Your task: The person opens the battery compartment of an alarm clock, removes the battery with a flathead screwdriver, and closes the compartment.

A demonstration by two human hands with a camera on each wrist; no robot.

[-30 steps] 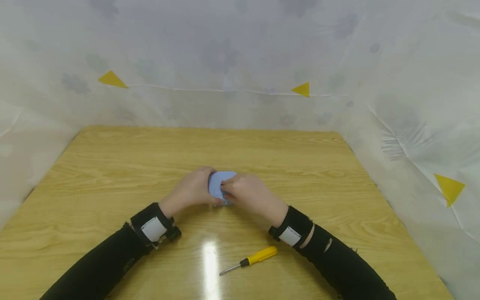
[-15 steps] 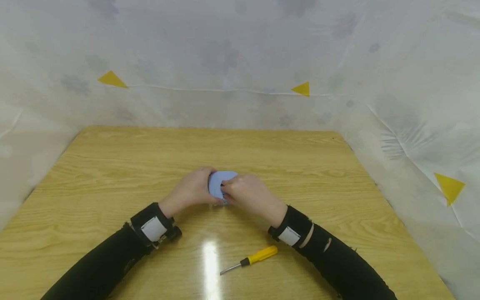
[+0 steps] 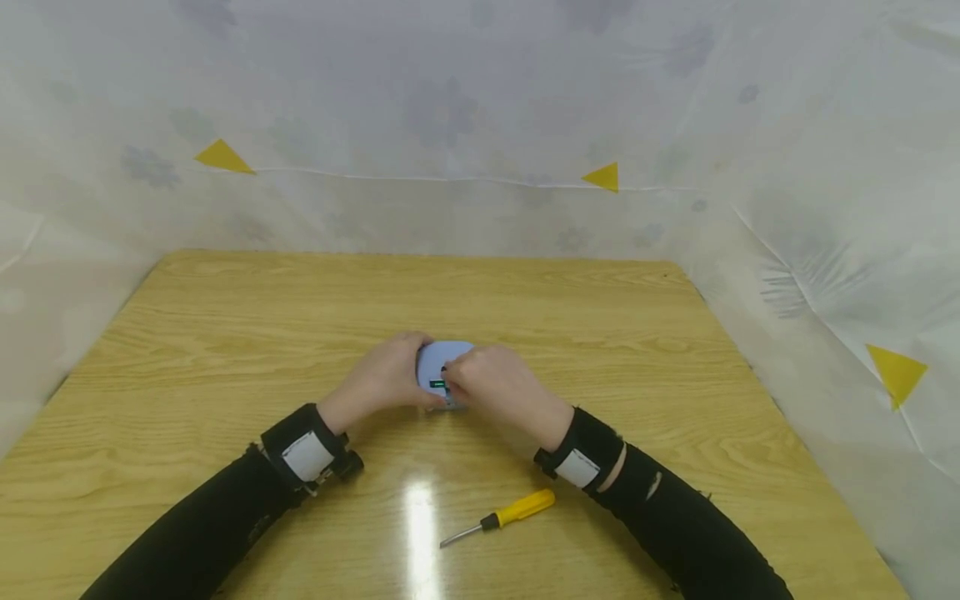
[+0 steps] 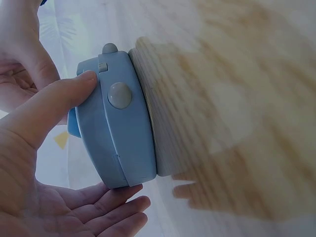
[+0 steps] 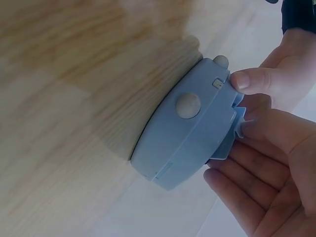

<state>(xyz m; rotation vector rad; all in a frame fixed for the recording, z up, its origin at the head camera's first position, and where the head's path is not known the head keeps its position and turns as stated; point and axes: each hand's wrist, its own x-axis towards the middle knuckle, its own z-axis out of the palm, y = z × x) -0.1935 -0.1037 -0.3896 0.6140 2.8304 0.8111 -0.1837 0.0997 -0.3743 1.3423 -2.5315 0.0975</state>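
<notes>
A light-blue rounded plastic device lies flat on the wooden table. Grey round knobs and a small switch show on its side in both wrist views. My left hand grips it from the left, thumb on the near edge and fingers round the far side. My right hand pinches a blue cover flap, which stands tilted up from the device's upper face. Beside that flap, a dark slot with a green strip shows; what lies inside is too small to tell.
A flat-tipped screwdriver with a yellow handle lies nearer me, below the right wrist. The wooden table meets pale patterned sheeting at the back and sides, marked with yellow triangles.
The right hand has lifted the cover flap a little, and the dark slot with its green strip has come into view. The left hand and screwdriver have stayed put.
</notes>
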